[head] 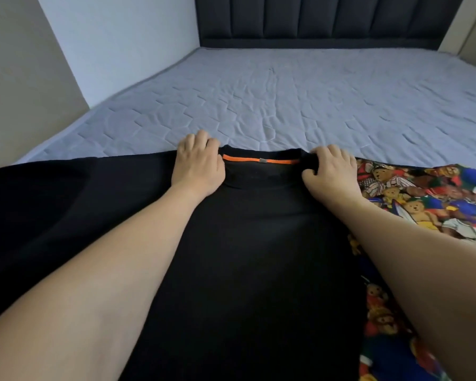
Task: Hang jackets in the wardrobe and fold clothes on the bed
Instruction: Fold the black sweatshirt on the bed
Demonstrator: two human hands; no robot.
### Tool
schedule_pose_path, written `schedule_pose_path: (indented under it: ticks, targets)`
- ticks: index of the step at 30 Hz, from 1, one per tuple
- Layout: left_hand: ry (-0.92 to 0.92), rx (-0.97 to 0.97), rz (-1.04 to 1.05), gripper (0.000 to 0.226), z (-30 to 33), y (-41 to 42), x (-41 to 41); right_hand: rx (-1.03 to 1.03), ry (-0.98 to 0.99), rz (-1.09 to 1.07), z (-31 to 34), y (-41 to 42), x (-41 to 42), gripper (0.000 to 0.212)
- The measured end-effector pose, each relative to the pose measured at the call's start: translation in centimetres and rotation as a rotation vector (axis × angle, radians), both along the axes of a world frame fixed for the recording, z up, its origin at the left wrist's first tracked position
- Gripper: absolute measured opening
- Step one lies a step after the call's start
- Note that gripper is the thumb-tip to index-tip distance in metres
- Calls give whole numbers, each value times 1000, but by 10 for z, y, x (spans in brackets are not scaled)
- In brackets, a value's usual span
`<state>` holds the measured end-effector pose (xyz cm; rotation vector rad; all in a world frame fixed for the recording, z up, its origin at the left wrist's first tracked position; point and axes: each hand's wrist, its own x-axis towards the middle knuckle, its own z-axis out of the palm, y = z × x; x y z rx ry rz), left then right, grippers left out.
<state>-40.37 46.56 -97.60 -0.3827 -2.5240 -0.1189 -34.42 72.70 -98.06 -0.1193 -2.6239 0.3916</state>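
Observation:
A black T-shirt (259, 243) lies spread on the bed (286, 100), neck end away from me, with an orange strip inside its collar (260, 160). My left hand (199, 163) grips the shirt at the left shoulder beside the collar, fingers curled over the fabric edge. My right hand (331, 169) grips the right shoulder the same way, thumb pinching the cloth. One sleeve spreads out to the left (52, 193).
A bright garment printed with teddy bears (423, 199) lies under and to the right of the black shirt. The pale quilted mattress stretches ahead to a dark padded headboard (327, 20). A wall (25, 78) runs close along the bed's left side.

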Motion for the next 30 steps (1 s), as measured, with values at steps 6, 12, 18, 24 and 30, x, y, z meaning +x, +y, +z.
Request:
schedule_pose_path:
  ticks: [6, 12, 18, 24, 30]
  targets:
    - [161, 86, -194, 15, 42, -25, 67, 230, 57, 47, 35, -3, 52, 26]
    - [-278, -215, -367, 19, 36, -56, 134, 497, -392, 342, 56, 9, 108, 43]
    - [-579, 216, -237, 43, 25, 30, 129, 123, -598, -21, 29, 12, 98, 44]
    - [-662, -21, 52, 73, -13, 29, 104, 60, -557, -277, -5, 33, 93, 91]
    - [-690, 31, 452, 85, 1, -30, 103, 41, -560, -405, 2, 36, 108, 98]
